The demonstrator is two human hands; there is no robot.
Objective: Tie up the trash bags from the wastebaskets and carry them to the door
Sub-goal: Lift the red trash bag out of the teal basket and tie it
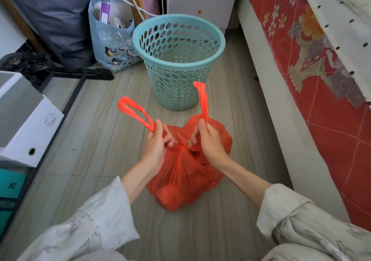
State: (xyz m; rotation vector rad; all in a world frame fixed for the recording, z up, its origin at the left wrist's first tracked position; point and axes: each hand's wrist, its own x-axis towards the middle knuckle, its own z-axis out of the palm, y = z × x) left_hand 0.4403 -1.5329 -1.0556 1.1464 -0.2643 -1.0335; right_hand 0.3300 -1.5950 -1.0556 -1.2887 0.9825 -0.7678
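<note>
A full red plastic trash bag (184, 182) sits on the grey floor in front of me. My left hand (155, 142) grips the bag's left handle loop (133, 110), which sticks out up and to the left. My right hand (209, 140) pinches the right handle loop (202, 100), which stands upright. The two handles cross between my hands at the bag's gathered neck. Just behind the bag stands a teal perforated wastebasket (178, 59), upright and with no liner in it.
A bed with a red patterned cover (321, 91) runs along the right. White boxes (22, 120) and a black frame (80, 75) line the left. A blue cartoon paper bag (112, 39) and a white drawer unit (200, 1) stand behind the basket.
</note>
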